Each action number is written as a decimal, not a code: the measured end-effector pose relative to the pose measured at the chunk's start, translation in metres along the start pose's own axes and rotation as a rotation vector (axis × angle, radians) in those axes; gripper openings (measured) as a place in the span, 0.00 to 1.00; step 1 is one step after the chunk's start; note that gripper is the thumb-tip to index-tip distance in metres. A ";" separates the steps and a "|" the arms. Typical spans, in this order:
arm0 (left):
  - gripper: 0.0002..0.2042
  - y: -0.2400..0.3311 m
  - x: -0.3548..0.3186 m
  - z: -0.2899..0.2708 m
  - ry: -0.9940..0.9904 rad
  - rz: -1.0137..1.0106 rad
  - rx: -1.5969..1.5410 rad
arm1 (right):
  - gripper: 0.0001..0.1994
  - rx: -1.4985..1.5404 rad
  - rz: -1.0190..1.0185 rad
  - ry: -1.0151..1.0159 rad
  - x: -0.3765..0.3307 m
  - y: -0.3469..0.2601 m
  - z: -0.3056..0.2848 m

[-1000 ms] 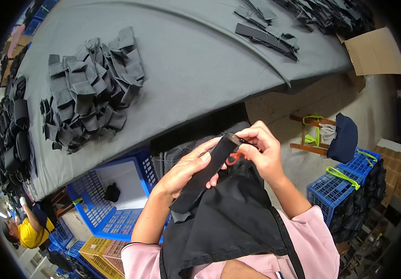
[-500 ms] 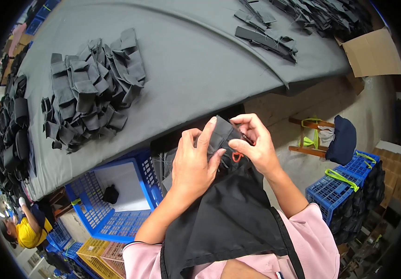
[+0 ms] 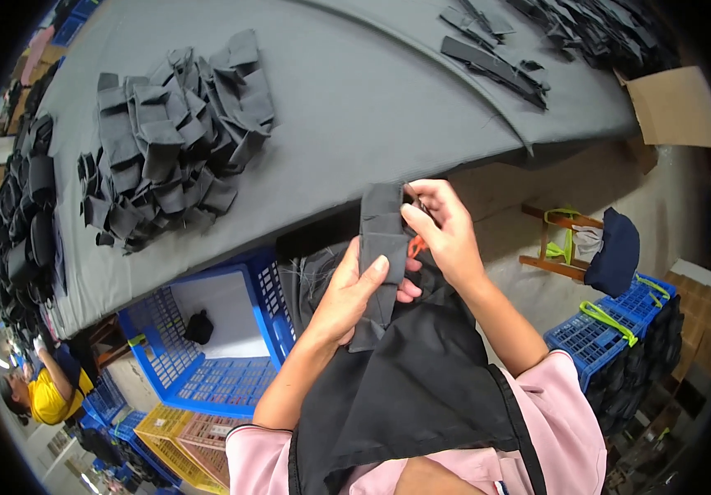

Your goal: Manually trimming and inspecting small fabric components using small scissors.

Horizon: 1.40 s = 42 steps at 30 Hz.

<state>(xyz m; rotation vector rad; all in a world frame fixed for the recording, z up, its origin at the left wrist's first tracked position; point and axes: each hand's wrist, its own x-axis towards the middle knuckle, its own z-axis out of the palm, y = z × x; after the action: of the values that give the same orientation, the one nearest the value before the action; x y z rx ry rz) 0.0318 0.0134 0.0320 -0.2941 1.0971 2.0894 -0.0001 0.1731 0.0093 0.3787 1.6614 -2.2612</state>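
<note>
A dark grey folded fabric strip (image 3: pixel 382 247) stands upright in front of me, held by both hands below the grey table's edge (image 3: pixel 355 140). My left hand (image 3: pixel 354 293) grips its lower half, thumb across the front. My right hand (image 3: pixel 446 231) pinches its upper right edge and also holds a small orange tool (image 3: pixel 415 245), mostly hidden behind the fingers. A black apron (image 3: pixel 421 388) covers my lap under the hands.
A heap of folded dark grey pieces (image 3: pixel 170 140) lies on the table's left, long strips (image 3: pixel 496 62) at the far right. A blue crate (image 3: pixel 207 330) stands under the table, more blue crates (image 3: pixel 611 330), a wooden stool (image 3: pixel 566 239) and a cardboard box (image 3: pixel 677 107) to the right. A person in yellow (image 3: pixel 46 388) is lower left.
The strip lay slanted and stretched between my hands; it has been folded and turned upright, and my left hand has slid down to its lower half.
</note>
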 end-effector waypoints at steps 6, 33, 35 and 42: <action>0.19 0.002 0.000 -0.007 0.138 0.022 -0.053 | 0.13 -0.904 -0.689 0.109 -0.032 -0.011 -0.014; 0.22 0.003 -0.005 -0.001 0.108 -0.043 -0.012 | 0.13 -1.025 -0.790 0.038 -0.029 0.003 -0.014; 0.22 0.004 -0.006 0.001 0.120 -0.034 -0.011 | 0.12 -0.978 -0.784 0.048 -0.031 0.004 -0.012; 0.26 -0.003 -0.004 0.001 0.135 -0.026 0.018 | 0.12 -0.876 -0.680 -0.004 -0.029 0.002 -0.008</action>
<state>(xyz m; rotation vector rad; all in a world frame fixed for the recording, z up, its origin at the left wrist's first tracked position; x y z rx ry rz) 0.0372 0.0127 0.0326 -0.4436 1.1835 2.0602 0.0275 0.1832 0.0165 -0.4609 2.8352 -1.5764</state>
